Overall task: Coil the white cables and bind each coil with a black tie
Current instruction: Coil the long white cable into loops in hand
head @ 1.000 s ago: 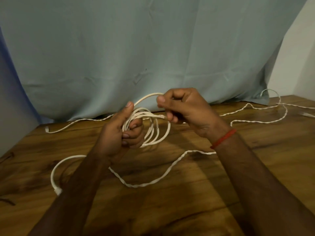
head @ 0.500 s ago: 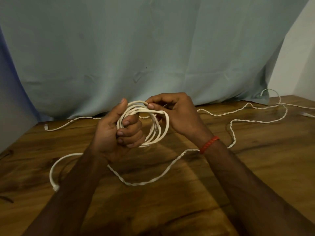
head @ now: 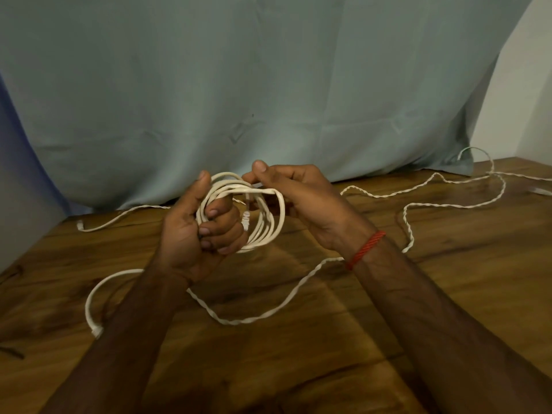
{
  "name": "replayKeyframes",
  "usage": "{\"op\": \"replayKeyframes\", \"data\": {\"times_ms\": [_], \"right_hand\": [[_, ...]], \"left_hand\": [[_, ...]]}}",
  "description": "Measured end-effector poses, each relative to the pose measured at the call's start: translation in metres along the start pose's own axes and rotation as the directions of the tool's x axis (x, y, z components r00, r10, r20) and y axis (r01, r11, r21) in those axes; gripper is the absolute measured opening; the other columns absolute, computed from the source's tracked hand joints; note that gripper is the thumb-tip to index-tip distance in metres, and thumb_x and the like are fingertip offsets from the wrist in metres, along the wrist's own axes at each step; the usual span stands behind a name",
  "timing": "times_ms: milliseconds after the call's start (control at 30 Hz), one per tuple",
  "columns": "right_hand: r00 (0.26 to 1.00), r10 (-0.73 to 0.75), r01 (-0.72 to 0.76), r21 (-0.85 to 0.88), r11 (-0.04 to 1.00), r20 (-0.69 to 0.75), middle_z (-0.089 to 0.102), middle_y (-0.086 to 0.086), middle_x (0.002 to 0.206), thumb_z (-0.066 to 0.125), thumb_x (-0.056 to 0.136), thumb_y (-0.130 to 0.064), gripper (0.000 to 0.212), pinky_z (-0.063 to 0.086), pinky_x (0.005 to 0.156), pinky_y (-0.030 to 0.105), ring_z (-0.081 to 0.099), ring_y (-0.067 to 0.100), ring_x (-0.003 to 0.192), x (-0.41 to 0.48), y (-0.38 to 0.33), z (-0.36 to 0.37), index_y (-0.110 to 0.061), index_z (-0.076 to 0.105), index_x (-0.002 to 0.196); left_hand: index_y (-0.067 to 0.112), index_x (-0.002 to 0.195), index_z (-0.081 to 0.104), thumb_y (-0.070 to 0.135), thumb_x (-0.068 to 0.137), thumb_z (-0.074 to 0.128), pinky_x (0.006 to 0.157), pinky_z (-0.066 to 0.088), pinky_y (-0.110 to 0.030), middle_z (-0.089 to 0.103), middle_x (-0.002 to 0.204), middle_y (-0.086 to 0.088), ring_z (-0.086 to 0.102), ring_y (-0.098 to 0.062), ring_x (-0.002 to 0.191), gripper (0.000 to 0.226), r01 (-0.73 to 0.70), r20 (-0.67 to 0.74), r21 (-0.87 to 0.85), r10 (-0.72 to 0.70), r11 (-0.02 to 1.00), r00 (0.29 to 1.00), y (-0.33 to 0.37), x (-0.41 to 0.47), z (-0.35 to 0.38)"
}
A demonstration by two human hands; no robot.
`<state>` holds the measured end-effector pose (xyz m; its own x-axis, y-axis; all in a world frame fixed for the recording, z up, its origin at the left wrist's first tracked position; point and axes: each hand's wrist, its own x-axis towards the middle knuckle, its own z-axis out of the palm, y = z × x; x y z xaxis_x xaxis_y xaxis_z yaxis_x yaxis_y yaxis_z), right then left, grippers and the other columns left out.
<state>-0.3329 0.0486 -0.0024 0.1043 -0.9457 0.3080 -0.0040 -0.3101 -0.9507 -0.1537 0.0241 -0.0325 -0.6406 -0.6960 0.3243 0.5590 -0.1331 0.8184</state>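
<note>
Gripping a white cable coil (head: 273, 225) of several loose round loops in curled left hand (head: 197, 231), pinching its top strand with right hand (head: 301, 198).

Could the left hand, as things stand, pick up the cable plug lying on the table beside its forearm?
Probably not yet: the left hand grips the coil, so its fingers are occupied, though the plug lies uncovered nearby.

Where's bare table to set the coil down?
Free for the coil: table between the forearms, nearer than the twisted cable; also wood right of the right forearm. Crowded: twisted cable's far-right bends, plain cable loop at left.
</note>
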Motion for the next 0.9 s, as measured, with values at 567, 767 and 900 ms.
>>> {"op": "replayKeyframes", "data": {"times_ms": [567, 767, 900], "right_hand": [[0.954, -0.299, 0.293, -0.131, 0.947, -0.027, 0.066, 0.013, 0.074, 0.071, 0.088, 0.002, 0.027, 0.054, 0.064, 0.031, 0.063, 0.019, 0.067, 0.002, 0.016, 0.014, -0.014, 0.056, 0.103], [0.919, -0.393, 0.394, -0.066, 0.917, 0.019, 0.064, 0.000, 0.079, 0.066, 0.089, 0.009, 0.021, 0.053, 0.070, 0.023, 0.061, 0.017, 0.075, 0.004, 0.021, 0.014, -0.011, 0.064, 0.081], [0.924, -0.366, 0.379, -0.123, 0.917, 0.112, 0.063, -0.006, 0.079, 0.066, 0.077, 0.022, 0.034, 0.052, 0.068, 0.028, 0.058, 0.010, 0.074, 0.001, 0.020, 0.011, -0.011, 0.066, 0.085]], "left_hand": [[0.017, 0.062, 0.041, 0.050, 0.096, 0.042, 0.040, 0.027, -0.020, 0.029, 0.040, 0.007, 0.026, -0.005, 0.030, 0.047, -0.196, -0.284, 0.114, 0.221, 0.974, 0.933, -0.006, 0.005, 0.004], [0.015, 0.066, 0.043, 0.048, 0.098, 0.044, 0.042, 0.031, -0.021, 0.031, 0.043, 0.006, 0.029, -0.006, 0.032, 0.046, -0.217, -0.313, 0.183, 0.266, 0.959, 0.911, -0.004, 0.006, 0.002], [0.014, 0.068, 0.042, 0.046, 0.100, 0.043, 0.042, 0.032, -0.020, 0.029, 0.046, 0.004, 0.028, -0.007, 0.034, 0.046, -0.233, -0.370, 0.279, 0.328, 0.932, 0.869, -0.005, 0.006, 0.002]]}}
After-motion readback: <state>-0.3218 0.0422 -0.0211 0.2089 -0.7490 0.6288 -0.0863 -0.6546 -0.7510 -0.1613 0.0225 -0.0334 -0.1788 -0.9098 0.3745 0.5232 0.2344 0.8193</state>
